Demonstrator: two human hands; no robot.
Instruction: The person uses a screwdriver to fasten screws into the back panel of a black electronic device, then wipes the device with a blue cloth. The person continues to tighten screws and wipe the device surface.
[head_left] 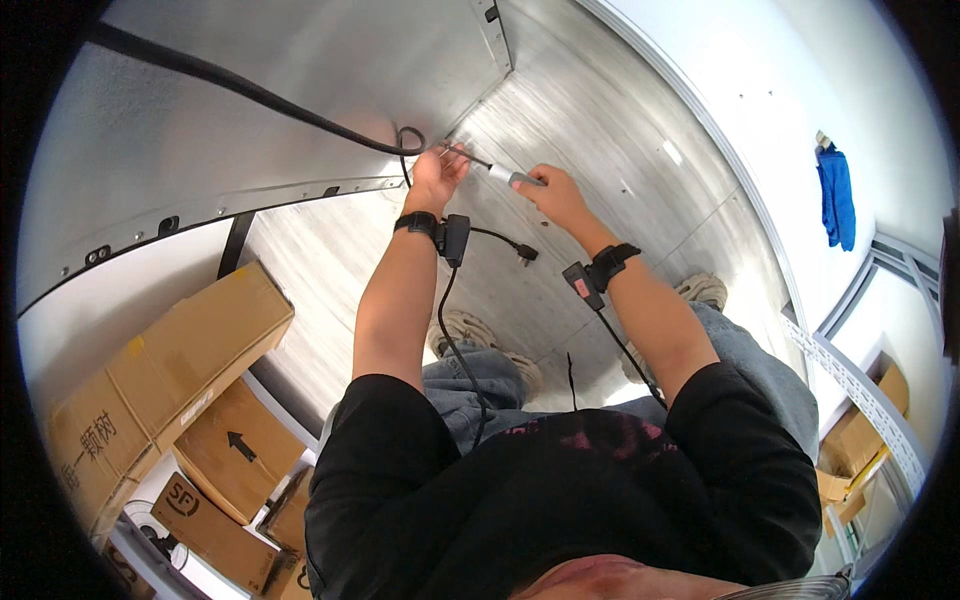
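Head view: screwdriver [514,178], upper centre of the frame, its handle clasped in the right hand [560,197], its shaft directed toward the left hand [438,172]; the hands stand apart, and what the left fingers hold cannot be told. For good control, push is best applied along the shaft, with fingertips beside its tip and the cable [280,105], upper left before the panel [300,60], clear of it

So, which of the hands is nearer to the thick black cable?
Left. The left hand is close beside the thick black cable; the right hand is farther right, gripping a screwdriver.
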